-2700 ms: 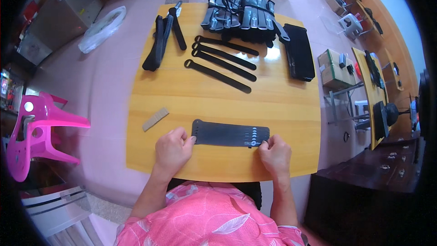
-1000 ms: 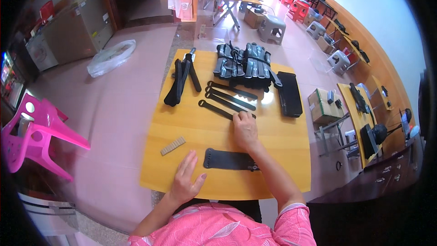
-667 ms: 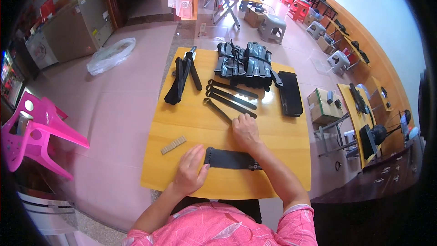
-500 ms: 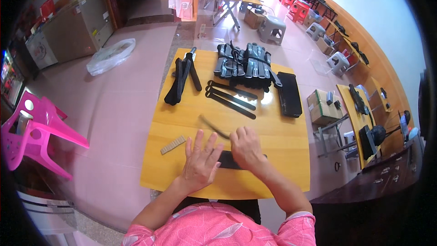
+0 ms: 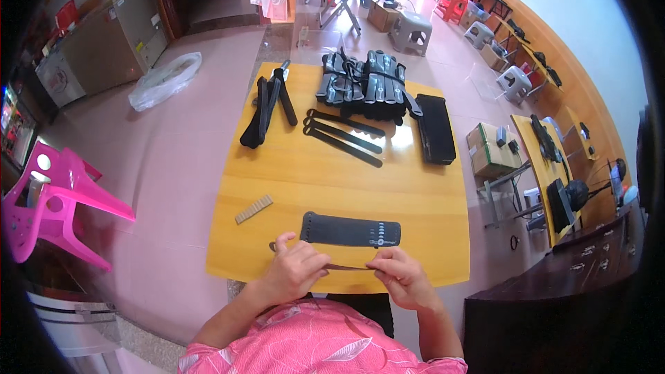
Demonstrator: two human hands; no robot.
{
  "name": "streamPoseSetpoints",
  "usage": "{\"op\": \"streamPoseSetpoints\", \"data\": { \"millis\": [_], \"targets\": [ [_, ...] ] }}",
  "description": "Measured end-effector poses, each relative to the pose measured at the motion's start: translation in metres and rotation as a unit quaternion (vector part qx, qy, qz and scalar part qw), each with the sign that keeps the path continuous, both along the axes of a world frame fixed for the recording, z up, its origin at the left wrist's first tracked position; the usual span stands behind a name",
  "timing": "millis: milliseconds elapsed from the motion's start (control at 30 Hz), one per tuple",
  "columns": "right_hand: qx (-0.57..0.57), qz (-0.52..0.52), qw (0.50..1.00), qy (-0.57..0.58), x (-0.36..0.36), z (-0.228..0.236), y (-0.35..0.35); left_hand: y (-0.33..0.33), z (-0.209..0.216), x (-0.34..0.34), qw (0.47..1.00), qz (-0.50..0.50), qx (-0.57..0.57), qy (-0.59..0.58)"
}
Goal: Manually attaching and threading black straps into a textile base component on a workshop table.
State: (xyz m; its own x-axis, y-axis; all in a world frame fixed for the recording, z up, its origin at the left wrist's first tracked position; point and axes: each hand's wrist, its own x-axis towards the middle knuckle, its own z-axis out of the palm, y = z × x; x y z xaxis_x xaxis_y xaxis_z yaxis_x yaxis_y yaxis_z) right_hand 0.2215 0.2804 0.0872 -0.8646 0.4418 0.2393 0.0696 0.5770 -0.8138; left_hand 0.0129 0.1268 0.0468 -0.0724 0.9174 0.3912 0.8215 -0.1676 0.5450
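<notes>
Left hand (image 5: 292,273) and right hand (image 5: 406,280) pinch 1 dark strap (image 5: 350,267), which could twist if either fingertip grip slipped.

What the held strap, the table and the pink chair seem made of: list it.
Strap: perhaps fabric, from its dull, dark, thin look; too small to be sure.
Table: glossy wood or wood-look laminate; grain streaks and a bright reflection show.
Pink chair: probably shiny moulded plastic, judging by smooth curves and round holes.
</notes>
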Motion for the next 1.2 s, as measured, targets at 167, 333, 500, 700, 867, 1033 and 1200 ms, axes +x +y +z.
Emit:
{"op": "streamPoseSetpoints", "data": {
  "millis": [167,333,500,700,867,1033,1200],
  "targets": [
    [-0.148,-0.124,0.980,0.039,0.028,-0.016,0.011,-0.016,-0.014,-0.022,0.995,0.043,-0.020,-0.086],
    [-0.405,-0.224,0.886,0.005,0.033,-0.033,0.009,-0.021,-0.018,-0.012,0.951,0.122,-0.088,-0.270],
    [-0.362,-0.294,0.885,0.007,0.034,-0.060,0.025,-0.015,-0.031,-0.003,0.792,0.221,-0.139,-0.551],
    [-0.415,-0.261,0.871,-0.029,0.034,-0.052,0.036,-0.004,-0.034,-0.012,0.773,0.230,-0.122,-0.579],
    [-0.362,-0.222,0.904,-0.041,0.029,-0.030,0.030,0.009,-0.009,-0.003,0.985,0.074,-0.125,-0.090],
    [-0.361,-0.213,0.908,-0.018,0.034,-0.026,0.031,0.001,-0.029,0.000,0.988,0.059,-0.115,-0.079],
    [-0.384,-0.239,0.892,-0.018,0.037,-0.044,0.032,-0.010,-0.022,-0.002,0.877,0.168,-0.228,-0.388]
  ]
}}
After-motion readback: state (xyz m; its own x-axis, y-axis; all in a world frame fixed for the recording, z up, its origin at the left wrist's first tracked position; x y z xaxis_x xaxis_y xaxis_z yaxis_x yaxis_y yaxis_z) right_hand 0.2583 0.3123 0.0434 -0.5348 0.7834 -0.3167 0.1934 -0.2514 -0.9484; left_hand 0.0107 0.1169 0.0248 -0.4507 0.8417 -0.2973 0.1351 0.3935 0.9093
